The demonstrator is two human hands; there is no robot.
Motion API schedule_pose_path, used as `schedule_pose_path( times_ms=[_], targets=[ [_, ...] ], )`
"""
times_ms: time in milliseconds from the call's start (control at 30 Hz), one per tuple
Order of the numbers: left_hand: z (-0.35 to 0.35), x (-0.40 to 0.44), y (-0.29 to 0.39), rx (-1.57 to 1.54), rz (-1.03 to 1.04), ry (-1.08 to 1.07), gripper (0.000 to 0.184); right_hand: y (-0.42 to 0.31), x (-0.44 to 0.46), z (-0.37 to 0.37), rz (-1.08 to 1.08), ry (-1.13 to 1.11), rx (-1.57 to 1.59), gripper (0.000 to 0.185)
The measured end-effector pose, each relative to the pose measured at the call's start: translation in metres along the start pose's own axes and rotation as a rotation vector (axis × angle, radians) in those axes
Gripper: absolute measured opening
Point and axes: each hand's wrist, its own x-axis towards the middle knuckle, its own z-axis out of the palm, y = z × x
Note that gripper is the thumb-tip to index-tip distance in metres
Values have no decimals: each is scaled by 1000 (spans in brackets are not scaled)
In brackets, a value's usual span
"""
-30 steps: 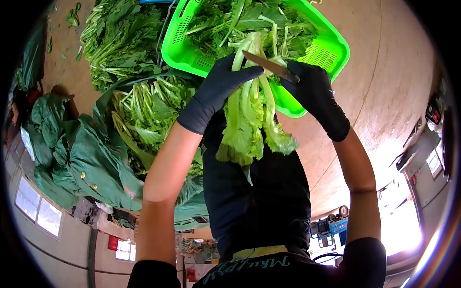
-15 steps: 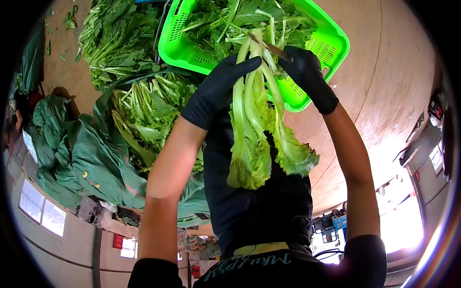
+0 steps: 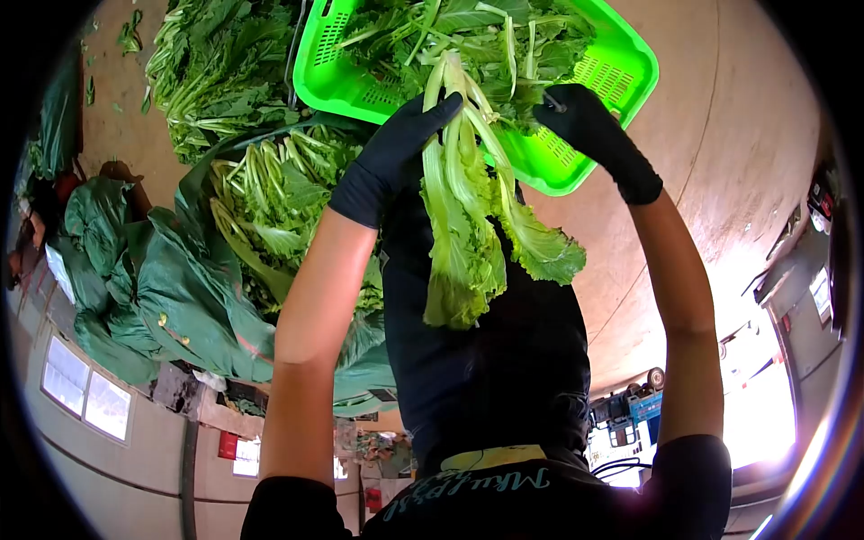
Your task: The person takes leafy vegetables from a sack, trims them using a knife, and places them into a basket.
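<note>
My left hand [image 3: 400, 153], in a black glove, is closed round the upper stalks of a leafy green vegetable [image 3: 463, 189]. Its pale cut base points up and its leaves hang down in front of my dark apron. To the right, my black-gloved right hand [image 3: 589, 135] is closed on a knife [image 3: 554, 103], of which only a small bit shows now. That hand is apart from the stalks, over the edge of a bright green plastic basket [image 3: 630, 94]. More leafy greens [image 3: 486, 40] lie in the basket.
Left of the basket, a pile of leafy greens [image 3: 220, 76] lies on the brown floor [image 3: 711, 162]. Nearer to me, an opened green sack [image 3: 180, 279] holds more greens [image 3: 279, 207]. Some leaf scraps [image 3: 130, 36] are scattered at the far left.
My right hand has drawn away from the vegetable's base to the right with the knife, whose blade showed across the base before. My left hand and the vegetable have shifted slightly left.
</note>
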Motion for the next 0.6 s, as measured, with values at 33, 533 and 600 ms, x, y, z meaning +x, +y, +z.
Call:
schedule_pose_path(
  times_ms=[33,533,600],
  targets=[
    [1,0,1,27,6,6,40,-16,14,-8,156,-72,120,18],
    [20,-8,7,559,437,5,38,-2,1,4,979,-481,513,28],
    [19,-13,17,511,481,79,31,9,-11,1,993,-354,500,28]
  ],
)
